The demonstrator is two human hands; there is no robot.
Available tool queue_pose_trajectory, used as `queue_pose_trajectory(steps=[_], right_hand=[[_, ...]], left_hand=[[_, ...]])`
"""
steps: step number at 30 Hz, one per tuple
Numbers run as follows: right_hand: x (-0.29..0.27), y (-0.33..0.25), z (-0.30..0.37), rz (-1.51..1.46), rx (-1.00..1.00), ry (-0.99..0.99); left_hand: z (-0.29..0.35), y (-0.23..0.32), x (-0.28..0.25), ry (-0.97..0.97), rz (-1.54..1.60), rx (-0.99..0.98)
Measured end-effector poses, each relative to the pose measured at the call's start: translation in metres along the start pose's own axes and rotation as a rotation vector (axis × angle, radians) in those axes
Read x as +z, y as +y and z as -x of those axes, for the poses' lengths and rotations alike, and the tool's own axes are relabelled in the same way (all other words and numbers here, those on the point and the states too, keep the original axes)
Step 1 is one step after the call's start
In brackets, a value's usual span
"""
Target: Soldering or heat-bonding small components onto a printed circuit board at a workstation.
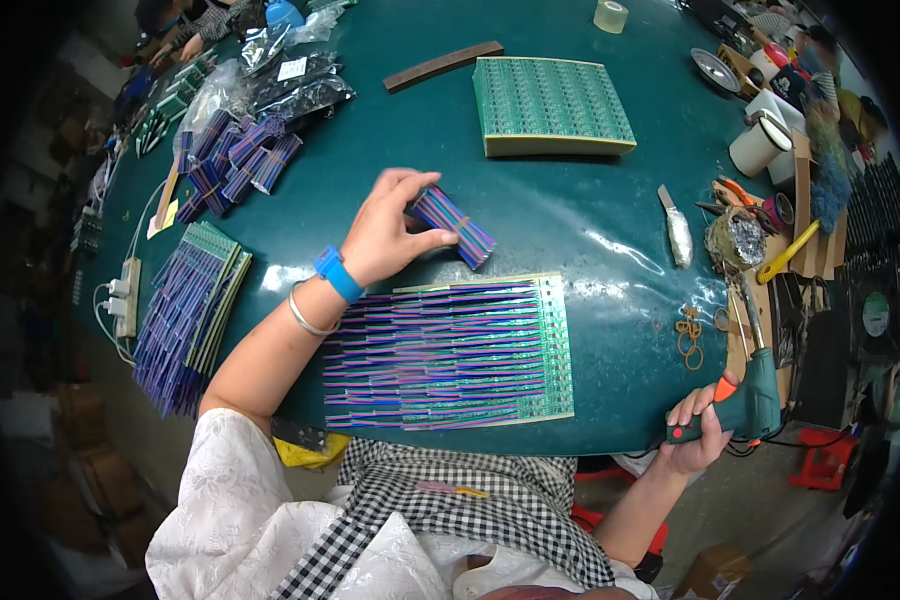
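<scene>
My left hand (390, 228) curves its thumb and fingers around a short bundle of coloured wires (460, 232), blue, purple and red, with a band about its middle. Just below lies a green circuit board panel (556, 345), with rows of similar coloured wires (430, 350) laid across it. At the table's front right edge, my right hand (700, 435) is closed around a dark green tool handle with a red dot and an orange part (727, 386). Its working end cannot be made out. Close by stands a teal tool (763, 395) with a long metal tip.
A stack of bare circuit panels (555, 105) sits at the back beside a brown bar (443, 67). Wired panels (185, 310) and more wire bundles (235, 160) lie on the left. At right are a knife (676, 230), rubber bands (689, 340) and a white mug (760, 143).
</scene>
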State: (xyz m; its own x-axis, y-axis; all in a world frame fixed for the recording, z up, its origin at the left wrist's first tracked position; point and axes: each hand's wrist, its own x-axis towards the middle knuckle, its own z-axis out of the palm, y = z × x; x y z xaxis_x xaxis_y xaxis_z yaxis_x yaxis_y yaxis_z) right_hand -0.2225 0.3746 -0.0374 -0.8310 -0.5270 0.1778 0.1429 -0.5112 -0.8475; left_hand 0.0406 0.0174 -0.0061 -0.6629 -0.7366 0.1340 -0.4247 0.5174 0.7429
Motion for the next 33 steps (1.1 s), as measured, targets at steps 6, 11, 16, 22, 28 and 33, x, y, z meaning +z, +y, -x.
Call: queue_pose_trajectory(steps=[6, 11, 16, 22, 28, 33], right_hand=[[-0.001, 0.0, 0.0, 0.004, 0.006, -0.02], [0.008, -0.003, 0.002, 0.011, -0.005, 0.029], [0.04, -0.01, 0.016, 0.079, -0.061, -0.009], [0.082, 0.004, 0.025, 0.106, -0.06, -0.159], [0.081, 0.015, 0.034, 0.214, -0.114, -0.282], [0.088, 0.012, 0.044, 0.152, -0.049, -0.3]], left_hand=[[-0.017, 0.0, -0.01, -0.127, -0.529, 0.504], [-0.03, 0.001, -0.003, -0.27, -0.454, 0.466], [0.003, 0.063, 0.013, -0.69, 0.982, -0.168], [0.039, 0.107, 0.029, -0.866, 1.175, -0.399], [0.053, 0.121, 0.041, -0.948, 1.411, -0.601], [0.06, 0.12, 0.052, -1.05, 1.603, -0.635]])
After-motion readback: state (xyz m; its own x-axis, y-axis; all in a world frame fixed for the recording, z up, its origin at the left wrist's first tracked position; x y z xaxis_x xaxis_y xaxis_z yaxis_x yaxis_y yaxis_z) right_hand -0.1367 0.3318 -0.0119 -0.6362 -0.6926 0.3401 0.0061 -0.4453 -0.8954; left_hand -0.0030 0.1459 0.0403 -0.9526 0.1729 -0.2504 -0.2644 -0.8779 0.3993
